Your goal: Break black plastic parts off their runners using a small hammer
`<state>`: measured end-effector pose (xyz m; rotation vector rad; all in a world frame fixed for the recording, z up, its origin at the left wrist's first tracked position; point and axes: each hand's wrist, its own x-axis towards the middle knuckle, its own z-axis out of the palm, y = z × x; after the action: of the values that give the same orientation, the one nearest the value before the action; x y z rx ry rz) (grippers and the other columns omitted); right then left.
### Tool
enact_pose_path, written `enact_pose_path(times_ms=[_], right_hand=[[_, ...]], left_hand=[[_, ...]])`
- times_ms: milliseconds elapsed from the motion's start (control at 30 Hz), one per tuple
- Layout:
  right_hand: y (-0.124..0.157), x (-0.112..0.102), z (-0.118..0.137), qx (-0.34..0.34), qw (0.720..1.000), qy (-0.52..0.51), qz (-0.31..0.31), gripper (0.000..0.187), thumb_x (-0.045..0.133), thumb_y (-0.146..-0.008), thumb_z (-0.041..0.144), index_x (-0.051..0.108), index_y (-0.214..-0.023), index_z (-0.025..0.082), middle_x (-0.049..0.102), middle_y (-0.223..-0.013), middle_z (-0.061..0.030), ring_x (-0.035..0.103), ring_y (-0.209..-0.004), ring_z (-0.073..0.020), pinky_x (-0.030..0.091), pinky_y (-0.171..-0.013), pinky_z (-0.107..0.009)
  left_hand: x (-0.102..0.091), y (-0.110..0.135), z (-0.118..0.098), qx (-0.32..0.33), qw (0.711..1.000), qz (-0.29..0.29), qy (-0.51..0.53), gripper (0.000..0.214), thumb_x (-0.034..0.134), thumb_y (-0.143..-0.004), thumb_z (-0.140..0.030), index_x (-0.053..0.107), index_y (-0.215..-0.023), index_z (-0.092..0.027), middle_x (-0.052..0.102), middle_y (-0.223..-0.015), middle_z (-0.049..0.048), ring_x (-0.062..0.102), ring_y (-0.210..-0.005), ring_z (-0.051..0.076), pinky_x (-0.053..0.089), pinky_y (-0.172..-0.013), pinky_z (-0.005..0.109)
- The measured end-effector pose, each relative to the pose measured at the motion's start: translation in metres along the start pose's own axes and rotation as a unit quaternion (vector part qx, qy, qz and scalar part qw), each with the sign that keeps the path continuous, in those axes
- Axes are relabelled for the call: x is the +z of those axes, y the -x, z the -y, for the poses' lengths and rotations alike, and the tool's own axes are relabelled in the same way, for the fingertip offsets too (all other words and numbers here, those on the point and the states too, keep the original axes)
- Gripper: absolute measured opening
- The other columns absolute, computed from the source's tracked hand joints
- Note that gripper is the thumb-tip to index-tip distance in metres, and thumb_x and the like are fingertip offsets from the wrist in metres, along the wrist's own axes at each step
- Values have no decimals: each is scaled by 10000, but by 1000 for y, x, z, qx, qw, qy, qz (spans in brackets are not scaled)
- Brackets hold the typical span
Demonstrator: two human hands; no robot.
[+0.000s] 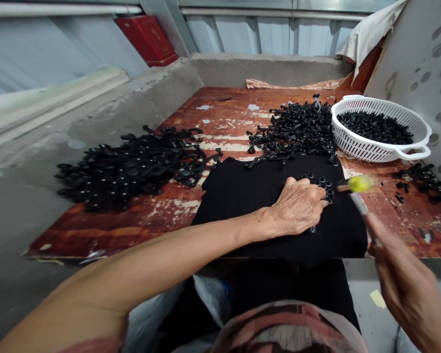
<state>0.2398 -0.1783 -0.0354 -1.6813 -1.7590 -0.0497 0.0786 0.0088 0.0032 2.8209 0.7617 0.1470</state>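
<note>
Your right hand [399, 255] is wrapped round the handle of the hammer [359, 184]; its yellow head, blurred, shows just right of the small black parts [323, 184]; these lie on the black cloth [238, 196], by the bent fingers of your left hand [297, 206]; I cannot tell whether those fingers pinch one; beyond the cloth are a black heap [301, 130] and a white basket [363, 146]; another pile [124, 169] lies to the left.
</note>
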Motion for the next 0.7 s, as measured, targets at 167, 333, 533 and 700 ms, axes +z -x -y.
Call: enact_pose_path(times_ms=[167, 333, 533, 700], right_hand=[[-3, -2, 0, 23, 999, -16, -21, 606, 482, -950, 116, 346, -1516, 285, 475, -1474, -6, 505, -1296, -173, 377, -1110, -290], [-2, -4, 2, -8, 999, 4, 43, 608, 451, -956, 132, 323, -1523, 311, 521, -1436, -24, 581, -1217, -202, 482, -1027, -332], [0, -2, -2, 3, 1000, 7, -20, 635, 494, -935, 98, 342, -1516, 304, 503, -1453, -24, 559, -1242, -191, 423, -1084, -320], [2, -1, -4, 34, 999, -4, -14, 604, 494, -944, 130, 362, -1507, 303, 514, -1444, -18, 558, -1241, -167, 419, -1070, -268]], left_hand=[[3, 1, 1, 5, 1000, 3, 9, 292, 411, -974, -287, 571, -766, -157, 662, -819, 47, 578, -827, 207, 327, -713, 341], [6, 1, 1, 6, 1000, -12, 8, 280, 415, -974, -280, 581, -788, -152, 676, -862, 53, 576, -854, 214, 332, -737, 347], [4, 2, -1, 1, 1000, 2, 5, 284, 411, -976, -286, 587, -799, -150, 670, -852, 59, 575, -854, 217, 333, -738, 352], [2, 2, -1, 2, 1000, 8, 5, 276, 420, -974, -281, 590, -798, -154, 672, -866, 58, 582, -862, 216, 331, -740, 354]])
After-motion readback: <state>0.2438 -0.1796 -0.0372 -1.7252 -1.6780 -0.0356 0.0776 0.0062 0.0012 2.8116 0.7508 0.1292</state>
